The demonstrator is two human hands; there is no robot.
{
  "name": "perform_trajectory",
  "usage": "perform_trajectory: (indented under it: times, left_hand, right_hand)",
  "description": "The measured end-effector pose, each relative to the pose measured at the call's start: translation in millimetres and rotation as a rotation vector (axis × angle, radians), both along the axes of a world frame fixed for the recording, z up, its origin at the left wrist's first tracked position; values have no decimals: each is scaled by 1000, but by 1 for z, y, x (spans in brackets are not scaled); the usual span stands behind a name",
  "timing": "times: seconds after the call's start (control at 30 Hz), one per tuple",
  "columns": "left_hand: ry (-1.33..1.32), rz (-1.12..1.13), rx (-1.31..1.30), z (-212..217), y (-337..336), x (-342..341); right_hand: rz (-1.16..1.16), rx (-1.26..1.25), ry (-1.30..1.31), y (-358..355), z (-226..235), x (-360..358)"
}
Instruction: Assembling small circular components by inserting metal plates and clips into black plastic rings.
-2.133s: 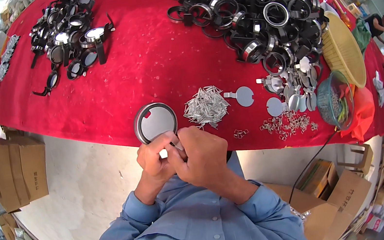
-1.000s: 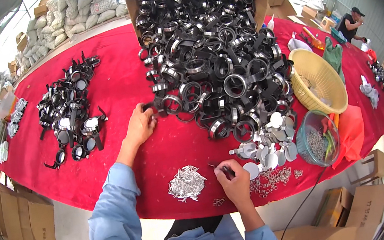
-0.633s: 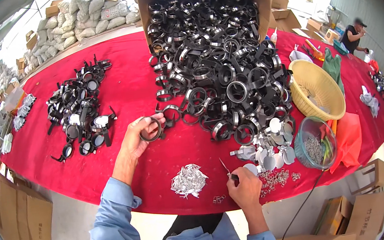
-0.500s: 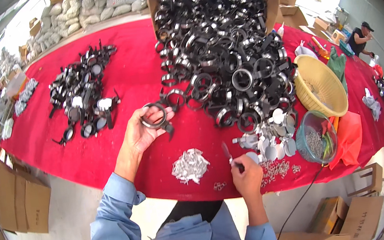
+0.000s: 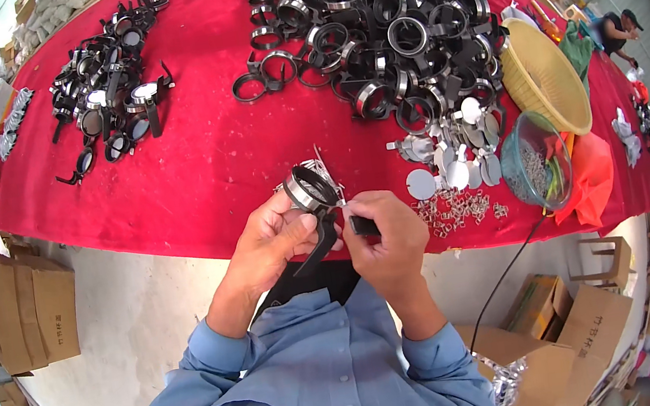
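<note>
Nearest the camera, both hands have come back from the table and now meet close in front of the blue shirt, over the near edge of the red tablecloth (image 5: 196,171). Half a second ago the left hand was still out on the cloth with a ring it had just lifted from the pile, and the right hand rested by the small parts; now the two are together, which suggests that picking is done and fitting work on the ring has begun.

The left hand (image 5: 268,240) has its fingers closed around a black ring clamp (image 5: 311,190) with a shiny metal band and a black handle hanging down toward the body. The right hand (image 5: 384,236) is closed on a small dark tool (image 5: 363,226), its tip brought up against the ring's right side; a thin bright strip pokes up from the ring.

Just beyond the right hand, small metal clips (image 5: 458,205) lie scattered on the cloth, with round silver discs (image 5: 452,164) a little farther. To the right stands a clear bowl (image 5: 534,165), then a yellow woven basket (image 5: 548,76). Farther off, a big heap of black rings (image 5: 374,21) fills the middle, and a smaller group of finished-looking clamps (image 5: 111,100) lies far left.
</note>
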State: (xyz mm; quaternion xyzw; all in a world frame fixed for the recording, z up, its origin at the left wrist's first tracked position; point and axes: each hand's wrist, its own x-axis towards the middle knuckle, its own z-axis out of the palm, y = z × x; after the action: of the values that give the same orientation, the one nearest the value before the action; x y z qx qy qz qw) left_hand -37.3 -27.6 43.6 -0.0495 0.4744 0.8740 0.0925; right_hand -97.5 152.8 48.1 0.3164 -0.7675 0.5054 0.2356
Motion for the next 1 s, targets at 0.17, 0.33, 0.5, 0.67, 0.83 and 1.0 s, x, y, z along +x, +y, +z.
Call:
perform_trajectory:
  times: [0.17, 0.33, 0.5, 0.67, 0.83, 1.0]
  left_hand:
    - [17, 56, -98, -8, 0, 10]
    - [84, 129, -243, -10, 3, 13]
    - [56, 109, -263, -12, 2, 12]
    - [-64, 273, -264, -30, 7, 15]
    - [-10, 420, -127, -30, 15, 14]
    - [49, 235, -130, -36, 10, 23]
  right_hand:
    - [36, 51, -81, -3, -15, 11]
    - [78, 92, -136, -3, -14, 15]
    - [151, 221, -82, -2, -11, 11]
    - [160, 398, 56, -7, -10, 19]
    - [269, -37, -400, -5, -16, 24]
    - [176, -324, -919, -3, -21, 20]
